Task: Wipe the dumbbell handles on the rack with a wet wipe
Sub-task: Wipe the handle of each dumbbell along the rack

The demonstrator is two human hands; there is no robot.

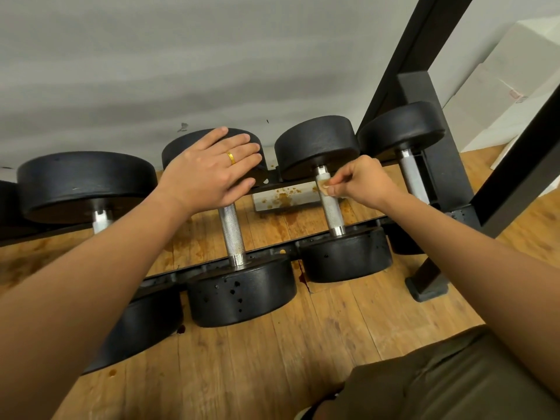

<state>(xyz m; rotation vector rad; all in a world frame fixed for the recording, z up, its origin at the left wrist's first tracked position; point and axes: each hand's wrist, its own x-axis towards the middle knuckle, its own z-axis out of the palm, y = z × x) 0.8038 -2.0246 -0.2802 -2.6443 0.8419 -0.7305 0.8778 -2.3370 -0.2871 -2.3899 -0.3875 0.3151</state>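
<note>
Several black dumbbells with knurled steel handles lie across a low black rack. My left hand rests flat, fingers straight, on the far head of the second dumbbell, above its handle. My right hand pinches a small brown-stained wet wipe against the upper part of the third dumbbell's handle. A fourth dumbbell's handle lies to the right, and the first dumbbell's handle to the left is partly hidden by my left forearm.
The rack stands on a stained wooden floor against a grey wall. A white rust-spotted block lies under the rack. Black frame uprights rise at right, with a rack foot on the floor. My trousered knee is at bottom right.
</note>
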